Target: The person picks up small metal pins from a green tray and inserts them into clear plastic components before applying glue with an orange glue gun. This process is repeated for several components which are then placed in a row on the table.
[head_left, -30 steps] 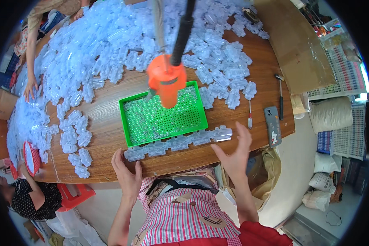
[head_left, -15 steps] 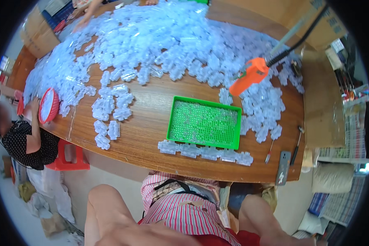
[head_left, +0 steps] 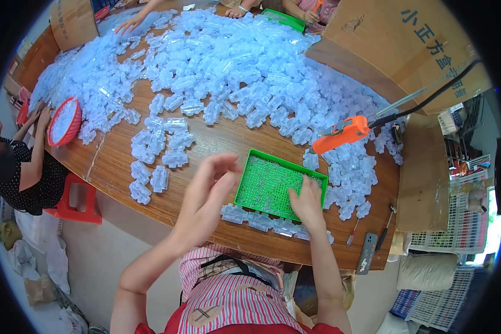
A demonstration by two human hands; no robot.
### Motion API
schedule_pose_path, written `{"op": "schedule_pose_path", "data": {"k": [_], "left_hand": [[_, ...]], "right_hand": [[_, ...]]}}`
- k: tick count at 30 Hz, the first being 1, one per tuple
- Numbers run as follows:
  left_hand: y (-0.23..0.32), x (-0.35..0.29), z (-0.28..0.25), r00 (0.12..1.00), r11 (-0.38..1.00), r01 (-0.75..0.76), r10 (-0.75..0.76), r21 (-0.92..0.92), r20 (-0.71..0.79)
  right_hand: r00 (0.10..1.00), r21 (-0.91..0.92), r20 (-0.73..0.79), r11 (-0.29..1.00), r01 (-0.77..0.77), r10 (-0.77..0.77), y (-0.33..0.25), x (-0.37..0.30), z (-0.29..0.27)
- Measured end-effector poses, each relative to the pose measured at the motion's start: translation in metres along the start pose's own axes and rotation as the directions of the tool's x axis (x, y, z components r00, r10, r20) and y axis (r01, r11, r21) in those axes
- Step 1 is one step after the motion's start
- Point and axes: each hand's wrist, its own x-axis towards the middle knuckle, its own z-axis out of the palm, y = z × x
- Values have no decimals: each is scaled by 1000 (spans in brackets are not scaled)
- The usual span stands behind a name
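Observation:
A shallow green plastic tray point(head_left: 238, 192) rests on the wooden table, its bottom scattered with small shiny pieces too fine to name. My right hand point(head_left: 309, 205) reaches over the tray's near right side, thumb apart from the fingers, fingertips down among the pieces; I see nothing gripped. My left hand point(head_left: 206, 195) is raised just left of the tray, fingers bent and apart, holding nothing. Along the tray's near edge runs a row of clear plastic parts point(head_left: 260, 221), partly hidden by my right wrist. An orange electric screwdriver point(head_left: 348, 134) hangs beyond the tray's right corner.
Heaped clear plastic parts point(head_left: 206, 61) cover the far table. Smaller groups point(head_left: 148, 142) lie at left. A phone point(head_left: 367, 253), a thin screwdriver point(head_left: 352, 234) and a hammer-like tool point(head_left: 385, 228) lie at right. Co-workers' hands show at left, near a red basket point(head_left: 53, 133), and along the far side.
Both my hands have come up from below the table edge: the right into the tray, the left beside it. The whole view has shifted. A co-worker's far hand is reaching over the heap.

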Motion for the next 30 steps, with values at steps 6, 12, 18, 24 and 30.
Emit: {"op": "schedule_pose_path", "data": {"k": [6,12,18,24,30], "left_hand": [[-132,54,-23,999,802,-28,-1,597,48],[-145,64,-4,984,809,-12,-94,588,150],[-142,61,-7,981,789,67,-164,610,104],[-139,64,-5,978,786,67,-173,614,115],[-135,61,-3,974,796,97,-198,598,106]], "right_hand": [[988,28,-93,992,125,-122,-60,-1,47],[901,48,-200,915,401,-385,-71,28,56],[936,178,111,933,312,-334,-66,7,35],[957,-111,-279,987,-114,79,-40,5,48],[864,-28,-433,954,-297,257,-10,21,52]]}}
